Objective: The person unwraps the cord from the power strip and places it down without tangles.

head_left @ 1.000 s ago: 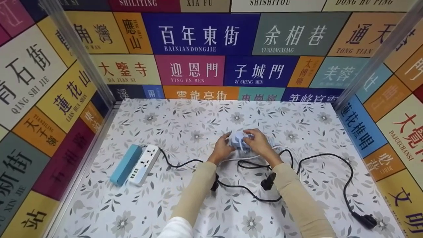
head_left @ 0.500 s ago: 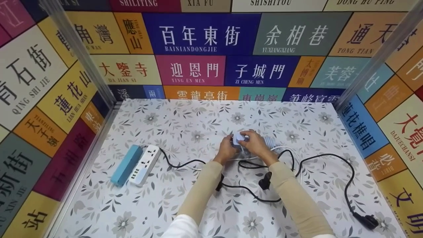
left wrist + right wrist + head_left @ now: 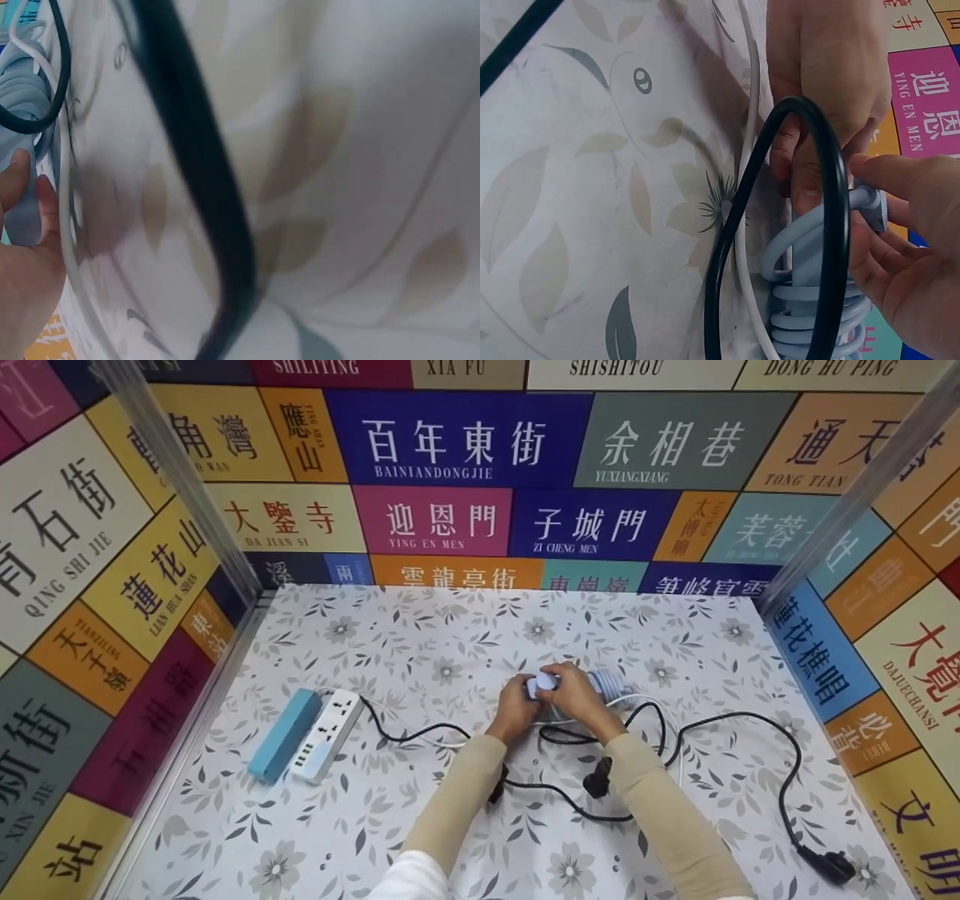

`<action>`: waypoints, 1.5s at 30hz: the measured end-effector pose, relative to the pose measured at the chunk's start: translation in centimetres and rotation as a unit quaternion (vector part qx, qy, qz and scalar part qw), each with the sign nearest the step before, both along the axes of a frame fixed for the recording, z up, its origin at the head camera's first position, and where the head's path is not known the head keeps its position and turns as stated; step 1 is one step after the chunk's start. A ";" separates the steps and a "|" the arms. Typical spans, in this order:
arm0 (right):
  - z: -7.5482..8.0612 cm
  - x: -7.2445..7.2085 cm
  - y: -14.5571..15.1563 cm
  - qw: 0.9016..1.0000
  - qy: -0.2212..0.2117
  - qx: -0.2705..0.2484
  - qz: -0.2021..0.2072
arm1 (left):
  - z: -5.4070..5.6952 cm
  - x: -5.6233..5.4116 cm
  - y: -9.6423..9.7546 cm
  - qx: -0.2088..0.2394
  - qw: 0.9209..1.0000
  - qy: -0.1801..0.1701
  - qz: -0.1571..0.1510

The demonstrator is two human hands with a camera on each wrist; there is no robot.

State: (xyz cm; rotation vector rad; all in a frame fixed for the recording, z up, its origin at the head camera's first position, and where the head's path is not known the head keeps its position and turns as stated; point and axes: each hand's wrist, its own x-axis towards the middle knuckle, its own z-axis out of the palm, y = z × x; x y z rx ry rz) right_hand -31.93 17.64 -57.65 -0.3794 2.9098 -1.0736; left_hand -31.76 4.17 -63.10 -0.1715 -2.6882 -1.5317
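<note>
A pale blue power strip (image 3: 531, 688) with its cord (image 3: 609, 682) wound round it lies mid-table. My left hand (image 3: 514, 706) grips its left end, thumb on one side and fingers on the other; the strip (image 3: 26, 217) shows between them in the left wrist view. My right hand (image 3: 576, 694) pinches the pale blue plug (image 3: 547, 681) of that cord over the strip's left part. In the right wrist view, fingers surround the plug (image 3: 875, 208), and the cord loops (image 3: 810, 322) wrap the strip below it. The plug's prongs are hidden.
Left on the flowered table stand a teal bar (image 3: 285, 735) and a white power strip (image 3: 327, 735), side by side. Black cables (image 3: 555, 791) and a white cable (image 3: 637, 697) run around my forearms. A black plug (image 3: 598, 778) lies by my right sleeve, another (image 3: 829, 865) at front right.
My left hand has moved right and closed round the strip's end. My right hand, with the plug, has shifted slightly down and lower over the strip, uncovering more of the wound cord.
</note>
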 end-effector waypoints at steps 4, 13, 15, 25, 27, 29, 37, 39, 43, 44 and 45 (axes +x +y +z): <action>-0.2 0.3 -0.1 1.000 0.010 -0.016 -0.004 | -0.1 0.5 -0.2 0.017 1.000 -0.003 -0.010; 1.3 1.5 -0.5 0.994 0.079 -0.069 0.012 | 0.6 0.8 -1.5 0.019 0.999 0.036 -0.030; 2.3 1.8 -0.8 0.993 0.090 -0.082 0.012 | 0.8 0.8 -2.0 0.036 0.998 0.038 -0.033; 5.7 3.4 -1.6 0.983 0.131 -0.130 -0.004 | 3.1 1.6 -5.5 0.159 0.987 -0.008 0.008; 6.2 3.9 -1.6 0.980 0.141 -0.142 -0.005 | 3.8 1.8 -6.1 0.171 0.985 -0.006 0.008; 6.7 4.4 -1.7 0.977 0.152 -0.150 -0.004 | 4.4 2.0 -6.5 0.193 0.981 -0.006 0.006; 7.7 6.5 -1.8 0.948 0.225 -0.226 -0.003 | 6.6 2.9 -7.9 0.339 0.941 -0.011 0.008; 7.7 7.0 -1.8 0.940 0.229 -0.254 -0.004 | 7.1 3.2 -8.3 0.346 0.938 -0.014 0.013; 8.1 8.1 -1.8 0.927 0.227 -0.299 -0.006 | 8.1 3.7 -9.0 0.337 0.941 -0.016 0.029; 8.3 8.4 -1.8 0.925 0.225 -0.306 -0.009 | 8.4 3.9 -9.2 0.337 0.941 -0.018 0.032; 8.5 8.8 -1.9 0.923 0.226 -0.311 -0.011 | 8.6 4.0 -9.3 0.335 0.942 -0.018 0.033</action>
